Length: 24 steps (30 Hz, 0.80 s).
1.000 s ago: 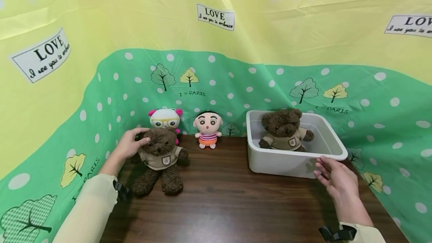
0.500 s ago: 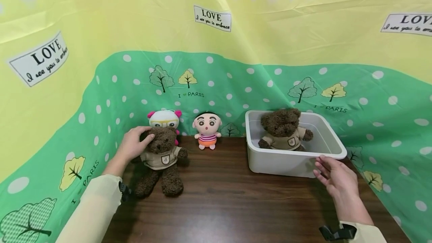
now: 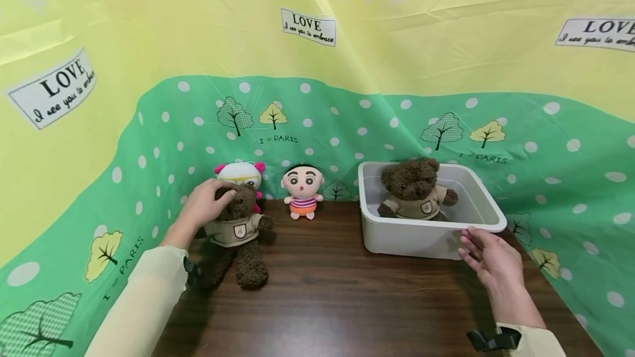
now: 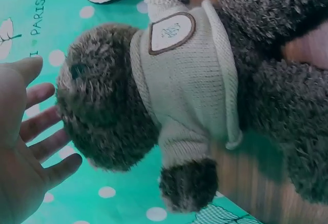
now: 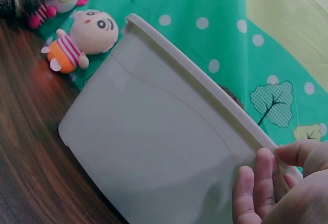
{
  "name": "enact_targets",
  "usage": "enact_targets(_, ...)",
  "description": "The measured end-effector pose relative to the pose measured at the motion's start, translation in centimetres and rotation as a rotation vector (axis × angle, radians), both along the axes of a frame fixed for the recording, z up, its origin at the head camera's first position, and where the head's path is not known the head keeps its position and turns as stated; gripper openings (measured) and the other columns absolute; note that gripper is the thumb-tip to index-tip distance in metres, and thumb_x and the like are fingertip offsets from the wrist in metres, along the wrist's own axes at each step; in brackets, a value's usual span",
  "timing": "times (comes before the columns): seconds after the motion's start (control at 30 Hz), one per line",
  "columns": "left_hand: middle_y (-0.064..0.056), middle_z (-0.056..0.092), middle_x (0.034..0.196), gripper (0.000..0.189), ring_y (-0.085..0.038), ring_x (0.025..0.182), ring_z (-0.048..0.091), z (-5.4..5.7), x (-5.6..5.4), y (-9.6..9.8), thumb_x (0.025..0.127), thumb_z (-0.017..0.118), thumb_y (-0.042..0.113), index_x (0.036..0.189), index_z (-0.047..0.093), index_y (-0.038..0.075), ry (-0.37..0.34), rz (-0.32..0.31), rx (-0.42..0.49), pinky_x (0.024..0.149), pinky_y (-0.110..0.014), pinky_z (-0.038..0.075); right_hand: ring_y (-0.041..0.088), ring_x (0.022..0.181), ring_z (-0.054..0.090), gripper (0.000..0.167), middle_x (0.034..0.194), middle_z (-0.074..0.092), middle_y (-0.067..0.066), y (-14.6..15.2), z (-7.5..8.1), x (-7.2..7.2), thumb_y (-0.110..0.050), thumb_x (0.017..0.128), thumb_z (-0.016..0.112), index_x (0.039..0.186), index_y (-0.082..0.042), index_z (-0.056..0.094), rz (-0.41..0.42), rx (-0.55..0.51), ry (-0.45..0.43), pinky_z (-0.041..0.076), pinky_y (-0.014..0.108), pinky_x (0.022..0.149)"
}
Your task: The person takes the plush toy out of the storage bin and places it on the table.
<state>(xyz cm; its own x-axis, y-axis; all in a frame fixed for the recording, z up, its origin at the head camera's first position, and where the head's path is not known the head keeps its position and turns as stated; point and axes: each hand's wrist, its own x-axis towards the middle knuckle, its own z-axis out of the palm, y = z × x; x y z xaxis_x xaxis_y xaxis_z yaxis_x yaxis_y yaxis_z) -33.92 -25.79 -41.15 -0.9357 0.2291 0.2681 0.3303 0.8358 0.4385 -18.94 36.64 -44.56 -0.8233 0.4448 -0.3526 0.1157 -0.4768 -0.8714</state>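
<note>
A dark brown teddy bear (image 3: pixel 238 230) in a beige sweater sits upright on the table at the left. My left hand (image 3: pixel 204 203) is at the top of its head, in front of part of the face. In the left wrist view, the spread fingers (image 4: pixel 43 126) of that hand reach the head's edge without curling round it. My right hand (image 3: pixel 493 260) pinches the front right rim of a light grey plastic bin (image 3: pixel 412 241) between thumb and fingers. Inside the bin sits a second, similar teddy bear (image 3: pixel 414 191), mostly hidden in the right wrist view.
Behind the left bear is a white and pink plush toy (image 3: pixel 240 172) with yellow glasses, partly covered. A small plush doll (image 3: pixel 301 191) in a striped top sits against the green and yellow curtain (image 3: pixel 342 109). Dark wooden tabletop (image 3: pixel 317 291) lies in front.
My left hand has shifted slightly right across the bear's head and now covers more of its face. The right hand stays on the bin's rim.
</note>
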Motion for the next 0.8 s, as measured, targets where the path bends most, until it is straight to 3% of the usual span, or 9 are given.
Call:
enact_targets(0.17,-0.020,0.063,0.135,0.043,-0.042,0.124,0.058,1.0,-0.4,1.7,0.106,0.057,0.037,0.133,0.065,0.005,0.019,0.011,0.017,0.101,-0.061,0.046,0.011,0.075,0.074,0.032,0.084,0.077,-0.005,-0.2,0.0,0.0,-0.026,0.085,0.086,0.107,-0.019,0.065,-0.002,-0.003,-0.008,0.063,0.034,0.065)
enact_targets(0.3,-0.017,0.065,0.134,0.044,-0.039,0.127,0.058,2.2,-0.8,4.3,0.104,0.059,0.040,0.130,0.068,0.006,0.048,-0.034,0.028,0.106,-0.059,0.046,0.011,0.075,0.074,0.032,0.084,0.077,-0.005,-0.2,0.1,0.0,-0.026,0.085,0.086,0.107,-0.019,0.065,0.005,-0.005,-0.005,0.063,0.035,0.065)
enact_targets(0.6,-0.010,0.062,0.141,0.051,-0.032,0.129,0.058,4.7,-2.3,12.4,0.099,0.065,0.048,0.135,0.066,0.012,0.028,-0.166,0.041,0.108,-0.052,0.047,0.011,0.075,0.074,0.032,0.084,0.077,-0.004,-0.1,0.2,0.1,-0.026,0.084,0.087,0.106,-0.019,0.065,0.012,-0.011,0.002,0.063,0.035,0.065)
enact_targets(0.8,-0.008,0.062,0.142,0.056,-0.029,0.131,0.057,6.5,-2.8,18.8,0.096,0.068,0.047,0.139,0.063,0.012,-0.019,-0.308,0.026,0.109,-0.046,0.047,0.011,0.075,0.074,0.025,0.084,0.077,-0.004,0.0,0.4,0.0,-0.023,0.087,0.084,0.103,-0.018,0.066,0.020,-0.015,-0.003,0.063,0.035,0.066)
